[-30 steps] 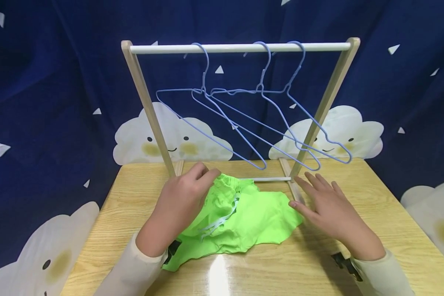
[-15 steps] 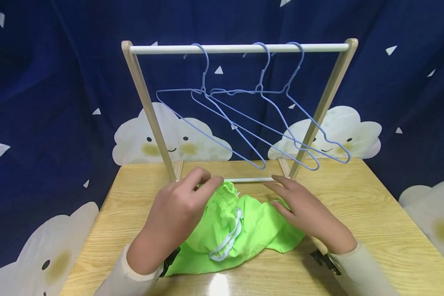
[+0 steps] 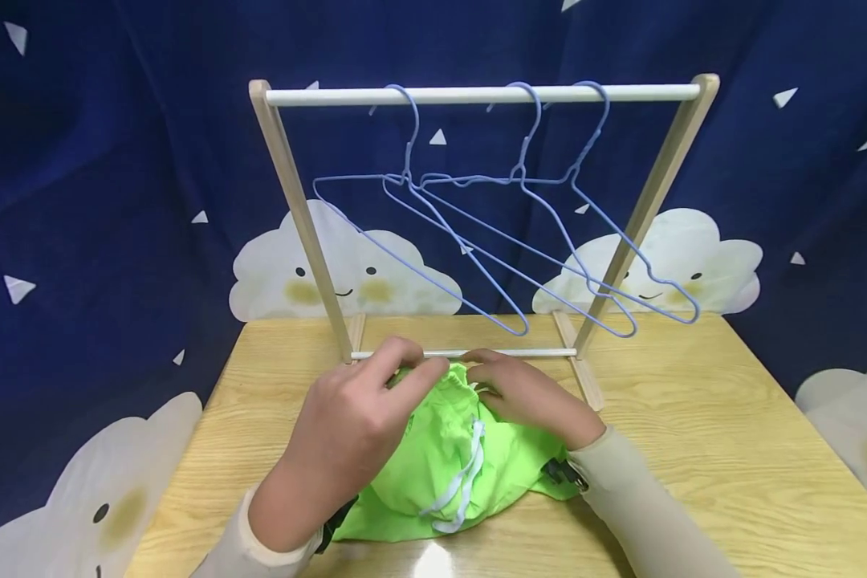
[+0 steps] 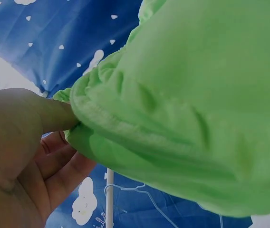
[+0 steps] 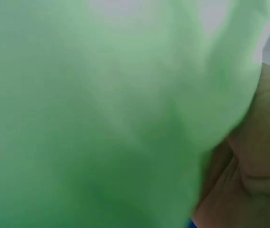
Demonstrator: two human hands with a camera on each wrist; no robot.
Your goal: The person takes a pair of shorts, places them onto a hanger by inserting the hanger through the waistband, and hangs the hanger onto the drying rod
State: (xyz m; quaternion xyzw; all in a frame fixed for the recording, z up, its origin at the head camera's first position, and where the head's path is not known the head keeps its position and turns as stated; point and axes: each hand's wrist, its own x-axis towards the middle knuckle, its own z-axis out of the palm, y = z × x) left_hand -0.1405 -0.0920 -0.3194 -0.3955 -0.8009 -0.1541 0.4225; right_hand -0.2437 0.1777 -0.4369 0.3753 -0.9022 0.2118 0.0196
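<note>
L hand (image 3: 354, 417) is pinching: thumb and index finger are pointing fwd. and inward, remaining fingers bending below thumb per L-wrist view. R hand (image 3: 527, 393) is showing its back, fingers pointing inward twd. L fingertips, close by; R grip unclear (partly hidden). L forearm (image 3: 253, 542) and R forearm (image 3: 643, 502) are angling fwd./inward, sleeved approx. to wrists.

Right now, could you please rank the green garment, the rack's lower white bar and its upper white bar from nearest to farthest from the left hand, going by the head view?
1. Green garment: pinched in the left hand.
2. Lower white bar: just beyond the hand, near the tabletop.
3. Upper white bar: high above, at the top of the rack.
</note>
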